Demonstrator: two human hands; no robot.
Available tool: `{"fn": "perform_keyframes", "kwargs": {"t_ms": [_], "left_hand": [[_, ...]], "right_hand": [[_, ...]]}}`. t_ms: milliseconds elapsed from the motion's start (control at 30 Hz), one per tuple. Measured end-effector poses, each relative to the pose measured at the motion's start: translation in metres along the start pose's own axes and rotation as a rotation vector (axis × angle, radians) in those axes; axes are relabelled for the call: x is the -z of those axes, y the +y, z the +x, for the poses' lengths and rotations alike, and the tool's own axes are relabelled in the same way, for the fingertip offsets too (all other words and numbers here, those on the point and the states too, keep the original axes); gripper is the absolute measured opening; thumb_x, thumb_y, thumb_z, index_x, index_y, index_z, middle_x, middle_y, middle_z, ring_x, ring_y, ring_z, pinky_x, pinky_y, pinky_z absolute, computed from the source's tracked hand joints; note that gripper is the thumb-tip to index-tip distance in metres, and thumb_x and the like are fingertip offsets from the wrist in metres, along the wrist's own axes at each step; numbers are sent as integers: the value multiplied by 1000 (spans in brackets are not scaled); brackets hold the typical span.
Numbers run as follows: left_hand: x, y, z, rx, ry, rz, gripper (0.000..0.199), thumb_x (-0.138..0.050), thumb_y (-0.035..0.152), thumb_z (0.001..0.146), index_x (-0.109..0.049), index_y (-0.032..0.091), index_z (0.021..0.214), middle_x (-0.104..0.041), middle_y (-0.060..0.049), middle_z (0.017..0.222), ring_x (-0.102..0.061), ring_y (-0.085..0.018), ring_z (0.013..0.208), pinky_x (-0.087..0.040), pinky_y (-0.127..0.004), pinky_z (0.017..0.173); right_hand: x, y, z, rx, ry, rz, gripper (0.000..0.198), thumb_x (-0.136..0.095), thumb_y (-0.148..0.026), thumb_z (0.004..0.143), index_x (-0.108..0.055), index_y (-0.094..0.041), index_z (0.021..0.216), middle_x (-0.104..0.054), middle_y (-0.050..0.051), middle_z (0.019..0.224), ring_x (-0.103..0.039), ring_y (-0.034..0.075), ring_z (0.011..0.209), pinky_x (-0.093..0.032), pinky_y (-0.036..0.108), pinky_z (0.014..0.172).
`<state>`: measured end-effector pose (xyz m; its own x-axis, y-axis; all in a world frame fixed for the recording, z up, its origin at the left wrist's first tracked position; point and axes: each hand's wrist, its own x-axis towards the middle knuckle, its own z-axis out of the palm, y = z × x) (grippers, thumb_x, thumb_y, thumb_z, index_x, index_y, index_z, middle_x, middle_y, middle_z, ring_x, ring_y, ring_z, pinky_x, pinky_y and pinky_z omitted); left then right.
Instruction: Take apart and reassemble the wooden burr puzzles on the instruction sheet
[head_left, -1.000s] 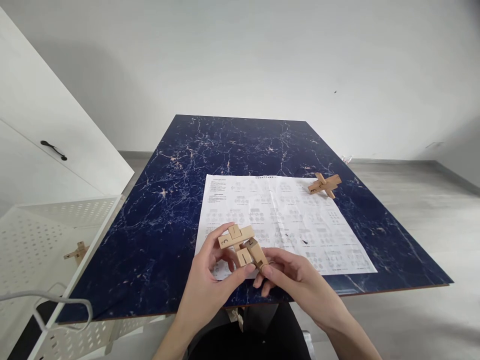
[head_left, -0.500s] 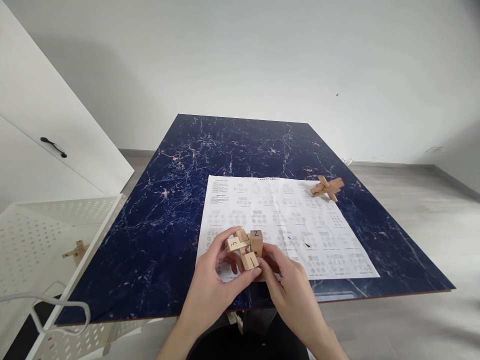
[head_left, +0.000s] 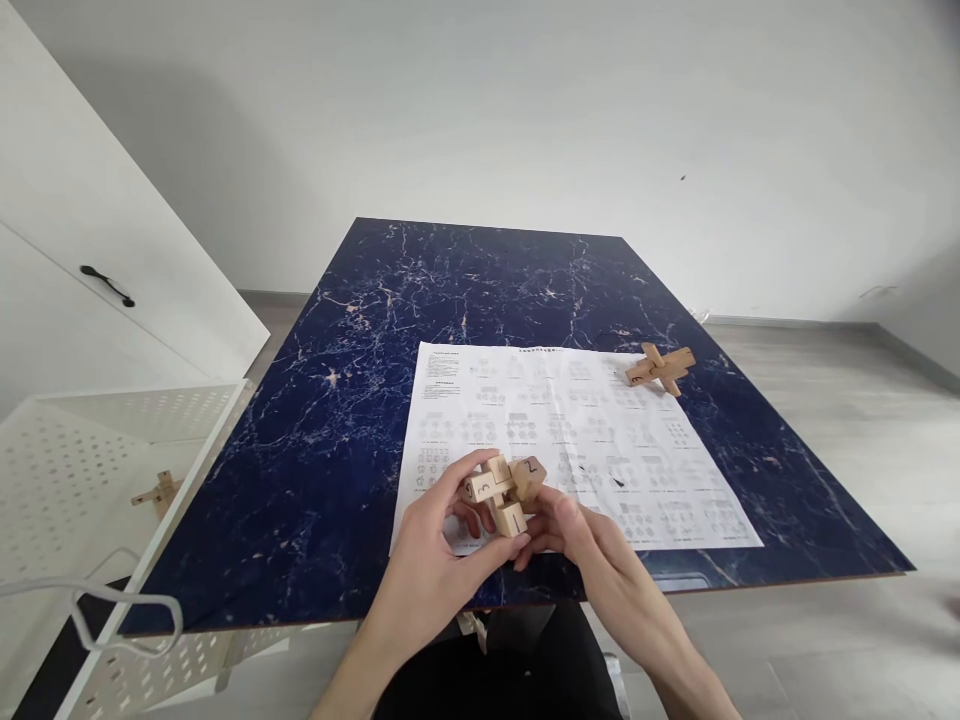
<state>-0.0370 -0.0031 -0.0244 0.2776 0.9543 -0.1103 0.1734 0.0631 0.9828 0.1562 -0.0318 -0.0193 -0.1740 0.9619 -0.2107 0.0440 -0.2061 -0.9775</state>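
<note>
A wooden burr puzzle [head_left: 501, 492] of interlocked light blocks, with the numbers 1, 2 and 3 on their ends, is held above the front part of a printed sheet [head_left: 600, 420]. My left hand [head_left: 431, 545] grips it from the left, thumb low by the block marked 1 and fingers behind. From the right, the curled fingers of my right hand [head_left: 581, 530] press against the puzzle's lower right side, while its thumb is lifted off. The block marked 2 [head_left: 529, 476] leans to the right. The fingertips behind the puzzle are partly hidden.
A second wooden burr puzzle [head_left: 661, 368] rests at the sheet's far right corner on the dark blue marbled table [head_left: 465, 280]. Left of the table stands a white perforated bin [head_left: 67, 450] with wooden pieces [head_left: 157, 492] inside and a white cable [head_left: 127, 603] across it.
My right thumb has lifted away from the puzzle. The block marked 2 has turned and tilted to the right. Both hands and the puzzle have shifted slightly right in view.
</note>
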Motion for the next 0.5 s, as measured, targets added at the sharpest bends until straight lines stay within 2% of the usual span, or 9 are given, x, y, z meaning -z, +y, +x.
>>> {"fn": "perform_keyframes", "kwargs": {"t_ms": [100, 167, 333, 500], "left_hand": [[0, -1, -1, -22, -55, 79, 58, -82, 27, 91, -61, 37, 144, -74, -1, 134, -74, -26, 117, -62, -38, 100], [0, 0, -2, -58, -82, 115, 56, -81, 26, 91, -62, 38, 143, -72, -1, 139, -72, -26, 122, -61, -38, 101], [0, 0, -3, -115, -82, 152, 55, -83, 27, 91, -63, 38, 142, -71, -1, 141, -68, -28, 127, -57, -41, 107], [0, 0, -3, -164, -86, 160, 56, -86, 26, 90, -64, 42, 139, -72, 2, 135, -68, -24, 124, -54, -37, 110]], "right_hand": [[-1, 5, 0, -71, 36, 106, 75, -38, -78, 106, -79, -18, 124, -79, 13, 95, -76, 32, 101, -63, 46, 94], [-1, 7, 0, -111, 57, 138, 76, -40, -80, 104, -80, -18, 122, -79, 14, 100, -75, 34, 108, -62, 47, 97], [6, -1, -3, -112, -33, 190, 62, -50, -72, 105, -80, -22, 126, -79, 14, 113, -72, 34, 119, -60, 51, 105], [13, -3, -10, -97, -75, 342, 48, -63, -62, 104, -79, -26, 131, -79, 13, 121, -71, 34, 125, -56, 55, 111]]}}
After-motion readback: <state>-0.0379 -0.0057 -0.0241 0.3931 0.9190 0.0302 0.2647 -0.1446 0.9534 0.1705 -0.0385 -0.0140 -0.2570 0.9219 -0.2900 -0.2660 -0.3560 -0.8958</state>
